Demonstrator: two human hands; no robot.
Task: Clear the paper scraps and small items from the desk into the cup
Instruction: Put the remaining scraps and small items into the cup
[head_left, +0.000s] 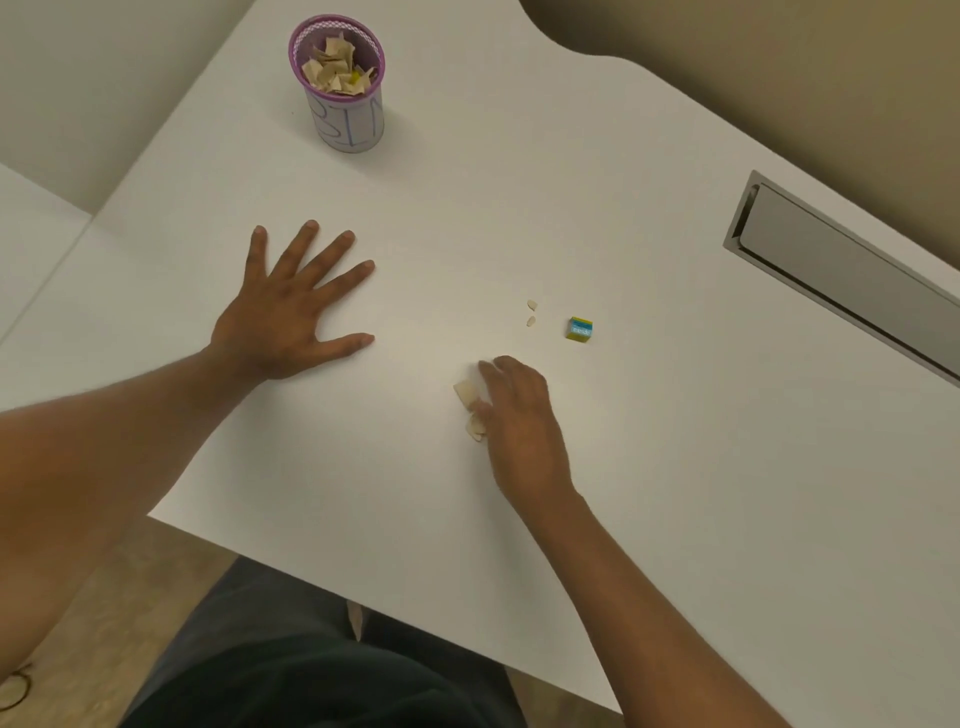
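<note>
A purple mesh cup (344, 117) with a white label stands at the far left of the white desk (675, 415), holding several beige paper scraps. My left hand (291, 312) lies flat on the desk with its fingers spread and nothing in it. My right hand (519, 415) rests on the desk with curled fingers touching a small heap of beige paper scraps (470, 408) at its left side. Two tiny scraps (531, 313) lie beyond it, and a small blue and yellow block (580, 329) sits just right of them.
A grey metal cable flap (841, 275) is set into the desk at the right. The desk's near edge runs diagonally above my dark-clothed lap. A second white surface adjoins at the far left.
</note>
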